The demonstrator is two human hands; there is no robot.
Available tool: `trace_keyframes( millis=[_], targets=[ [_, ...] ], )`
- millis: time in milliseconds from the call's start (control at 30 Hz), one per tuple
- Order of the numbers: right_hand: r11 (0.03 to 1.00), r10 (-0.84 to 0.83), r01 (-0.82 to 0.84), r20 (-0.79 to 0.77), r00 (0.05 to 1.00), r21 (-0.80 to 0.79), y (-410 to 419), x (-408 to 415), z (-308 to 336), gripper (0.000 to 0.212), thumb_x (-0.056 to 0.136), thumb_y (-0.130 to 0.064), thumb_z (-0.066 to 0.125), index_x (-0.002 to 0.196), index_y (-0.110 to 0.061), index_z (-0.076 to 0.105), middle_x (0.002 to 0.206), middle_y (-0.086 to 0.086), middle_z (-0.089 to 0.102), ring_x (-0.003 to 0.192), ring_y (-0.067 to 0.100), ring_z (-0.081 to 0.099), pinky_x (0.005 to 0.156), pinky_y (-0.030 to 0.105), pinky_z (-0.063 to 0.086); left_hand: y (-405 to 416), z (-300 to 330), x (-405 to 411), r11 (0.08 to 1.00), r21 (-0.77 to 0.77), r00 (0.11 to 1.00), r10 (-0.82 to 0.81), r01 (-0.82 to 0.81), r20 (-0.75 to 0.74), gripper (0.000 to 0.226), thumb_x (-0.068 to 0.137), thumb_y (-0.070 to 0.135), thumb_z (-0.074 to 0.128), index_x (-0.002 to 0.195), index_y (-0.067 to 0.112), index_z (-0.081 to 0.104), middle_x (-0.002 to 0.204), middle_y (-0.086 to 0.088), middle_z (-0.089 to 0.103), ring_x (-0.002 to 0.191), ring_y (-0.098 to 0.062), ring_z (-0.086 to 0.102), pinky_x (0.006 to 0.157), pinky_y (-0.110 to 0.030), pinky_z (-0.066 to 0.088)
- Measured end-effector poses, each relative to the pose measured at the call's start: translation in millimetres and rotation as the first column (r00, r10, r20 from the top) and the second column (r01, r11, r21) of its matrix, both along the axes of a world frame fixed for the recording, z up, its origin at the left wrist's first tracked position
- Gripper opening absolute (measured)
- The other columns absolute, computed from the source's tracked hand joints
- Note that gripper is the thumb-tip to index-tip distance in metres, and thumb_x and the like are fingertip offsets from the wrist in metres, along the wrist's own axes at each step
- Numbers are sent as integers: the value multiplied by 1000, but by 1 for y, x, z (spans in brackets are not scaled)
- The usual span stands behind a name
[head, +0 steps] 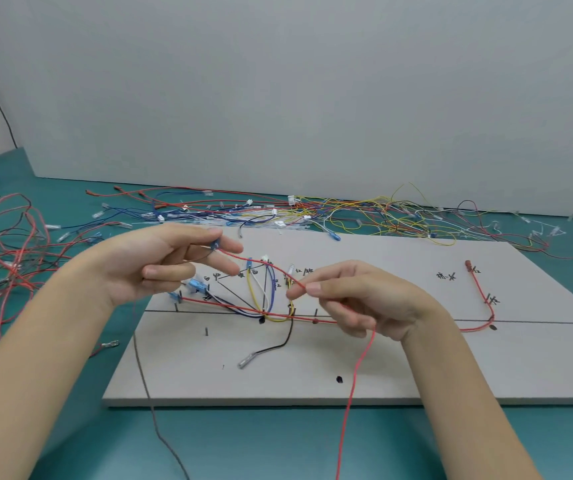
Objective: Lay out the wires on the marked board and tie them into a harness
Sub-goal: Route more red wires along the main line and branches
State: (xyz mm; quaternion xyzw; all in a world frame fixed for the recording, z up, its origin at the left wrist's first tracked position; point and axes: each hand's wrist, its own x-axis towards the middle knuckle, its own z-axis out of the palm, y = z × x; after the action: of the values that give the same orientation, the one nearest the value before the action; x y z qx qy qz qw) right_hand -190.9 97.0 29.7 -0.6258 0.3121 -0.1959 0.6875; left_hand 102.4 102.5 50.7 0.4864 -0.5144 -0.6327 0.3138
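Red wire point(261, 264) stretched between left hand point(160, 261), right hand point(354, 299), above board point(399, 358)

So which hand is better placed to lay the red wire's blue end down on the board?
Probably the left hand: it pinches the red wire at its blue end, above the board's left markings. The right hand holds the wire further along.

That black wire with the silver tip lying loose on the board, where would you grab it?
Take the black wire by its silver terminal, coming from above on the near side. That end lies free and flat on the bare board, while its upper end runs into the crowded wire junction.
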Motion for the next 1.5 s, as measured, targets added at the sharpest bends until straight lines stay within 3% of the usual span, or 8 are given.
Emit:
trace_keyframes(
  millis=[133, 333, 500, 633, 833, 1033, 1233, 1500],
  targets=[
    [954, -271, 249, 124, 955, 164, -5, -7, 3, 21, 80, -22, 66, 96, -15, 77, 50, -11, 31, 36, 2, 28, 38, 16, 30, 3, 2, 5, 998, -21, 992, -50, 52, 116, 29, 78, 38, 69, 96, 17, 76, 100, -16, 73, 25, -3, 22, 28, -12, 20],
    [747, -631, 398, 380, 676, 532, -15, -16, 4, 31, 74, -13, 65, 105, -10, 68, 66, -3, 56, 31, 2, 33, 33, 11, 29, 8, 7, 9, 974, -85, 951, -184, 211, 249, 38, 75, 43, 69, 99, 14, 76, 93, -19, 73, 29, -7, 31, 31, -13, 27],
    [806, -589, 559, 179, 788, 193, -13, -20, 3, 17, 84, -15, 65, 100, -9, 70, 67, -4, 59, 34, 2, 25, 32, 13, 21, 10, 6, 9, 955, -8, 914, -283, 298, 290, 33, 72, 40, 75, 89, 12, 76, 83, -15, 72, 41, -14, 56, 34, -15, 37],
    [881, -473, 473, -32, 880, -19, -11, -27, 4, 7, 85, -11, 67, 88, -14, 73, 69, 0, 63, 38, 5, 25, 36, 14, 22, 9, 4, 15, 966, -32, 891, -224, 257, 395, 48, 58, 48, 84, 87, 9, 77, 72, -4, 66, 54, -11, 60, 40, -14, 39],
    [935, -354, 350, -82, 931, -60, -10, -23, 2, 14, 87, -2, 63, 96, -9, 71, 77, 10, 68, 36, 6, 32, 32, 12, 23, 5, 1, 21, 982, -67, 880, -128, 177, 457, 20, 68, 24, 75, 82, 10, 80, 69, -8, 70, 57, -11, 63, 46, -17, 44],
    [962, -273, 260, -211, 939, -86, -16, -13, 3, 12, 84, 4, 65, 88, -4, 73, 72, 13, 69, 34, 9, 42, 31, 14, 29, 5, -4, 24, 974, 13, 803, -193, 225, 563, 4, 80, 15, 74, 82, 13, 78, 78, -10, 75, 65, -11, 67, 50, -15, 44],
    [982, -165, 119, -367, 915, -145, -15, -13, 5, 9, 84, 0, 68, 87, -6, 74, 69, 11, 68, 40, 10, 50, 34, 16, 34, 5, -9, 18, 971, 67, 738, -217, 228, 639, 4, 79, 20, 78, 76, 18, 77, 79, -7, 76, 65, -8, 69, 49, -14, 43],
    [978, -208, 190, -276, 938, -91, -13, -25, -11, 10, 84, 0, 68, 86, -7, 75, 68, 12, 67, 37, 9, 45, 32, 15, 30, 4, -17, 5, 968, 95, 675, -230, 231, 701, 10, 82, 20, 77, 73, 16, 77, 69, -3, 73, 46, -9, 56, 46, -15, 41]
  ],
)
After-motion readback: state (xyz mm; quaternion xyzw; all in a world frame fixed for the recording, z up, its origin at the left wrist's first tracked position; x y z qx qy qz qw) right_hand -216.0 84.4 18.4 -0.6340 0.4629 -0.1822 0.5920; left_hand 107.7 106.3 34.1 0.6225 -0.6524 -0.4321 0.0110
